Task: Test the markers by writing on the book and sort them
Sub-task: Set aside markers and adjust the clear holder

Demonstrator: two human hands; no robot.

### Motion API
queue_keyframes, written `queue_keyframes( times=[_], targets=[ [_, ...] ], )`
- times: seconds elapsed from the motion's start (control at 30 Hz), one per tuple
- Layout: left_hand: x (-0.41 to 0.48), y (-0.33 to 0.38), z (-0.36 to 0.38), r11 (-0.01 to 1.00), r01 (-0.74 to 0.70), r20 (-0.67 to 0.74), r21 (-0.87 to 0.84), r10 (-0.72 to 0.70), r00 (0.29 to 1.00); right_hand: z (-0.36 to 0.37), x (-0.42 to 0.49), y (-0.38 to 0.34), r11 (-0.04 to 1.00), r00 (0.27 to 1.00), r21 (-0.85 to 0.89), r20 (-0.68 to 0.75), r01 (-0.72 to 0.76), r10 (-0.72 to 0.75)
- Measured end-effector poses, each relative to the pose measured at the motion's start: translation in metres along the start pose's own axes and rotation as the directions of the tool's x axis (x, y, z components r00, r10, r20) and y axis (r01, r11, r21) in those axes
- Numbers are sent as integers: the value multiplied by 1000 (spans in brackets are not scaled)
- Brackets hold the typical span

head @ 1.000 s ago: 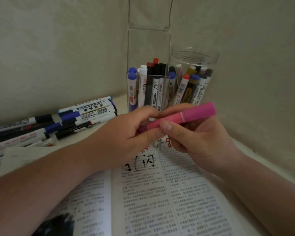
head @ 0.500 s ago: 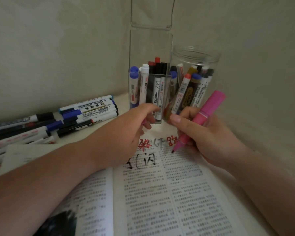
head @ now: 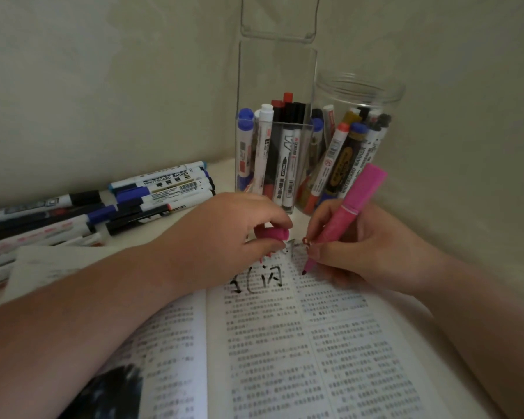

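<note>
An open book [head: 285,343] of printed text lies before me, with handwritten black and red characters near its top. My right hand [head: 363,249] grips an uncapped pink marker [head: 350,208], tilted, with its tip down on the right page. My left hand [head: 227,234] rests on the book's top edge and pinches the pink cap [head: 271,234]. A square clear holder [head: 273,158] and a round clear jar [head: 351,146] behind the book each hold several markers standing upright.
Several whiteboard markers [head: 103,204] lie in a loose pile on the table at the left. Walls close in behind and on the right, forming a corner behind the containers. A tall clear box [head: 279,22] rises above the square holder.
The pink marker has been uncapped: my left hand drew the cap off and keeps it. My right hand turned the marker upright and lowered its tip onto the page.
</note>
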State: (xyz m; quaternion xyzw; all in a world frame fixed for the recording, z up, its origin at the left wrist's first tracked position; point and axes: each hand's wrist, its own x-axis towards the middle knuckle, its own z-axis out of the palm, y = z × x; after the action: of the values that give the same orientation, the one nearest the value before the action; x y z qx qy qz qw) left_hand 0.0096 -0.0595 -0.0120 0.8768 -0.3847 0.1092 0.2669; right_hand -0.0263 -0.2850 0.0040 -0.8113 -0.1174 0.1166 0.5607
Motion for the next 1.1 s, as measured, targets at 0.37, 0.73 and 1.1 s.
queue_keyframes(
  times=[0.37, 0.73, 1.1],
  targets=[
    [-3, 1, 3, 1000, 13, 6, -19, -13, 1000, 4, 4, 4, 992, 993, -90, -69, 93, -99],
    [-4, 1, 4, 1000, 27, 10, -3, -27, 1000, 1, 6, 3, 956, 977, -290, -186, 47, -104],
    [-4, 2, 4, 999, 37, 17, -36, -36, 999, 2, 8, 9, 973, 978, -194, -142, 121, -150]
  ],
)
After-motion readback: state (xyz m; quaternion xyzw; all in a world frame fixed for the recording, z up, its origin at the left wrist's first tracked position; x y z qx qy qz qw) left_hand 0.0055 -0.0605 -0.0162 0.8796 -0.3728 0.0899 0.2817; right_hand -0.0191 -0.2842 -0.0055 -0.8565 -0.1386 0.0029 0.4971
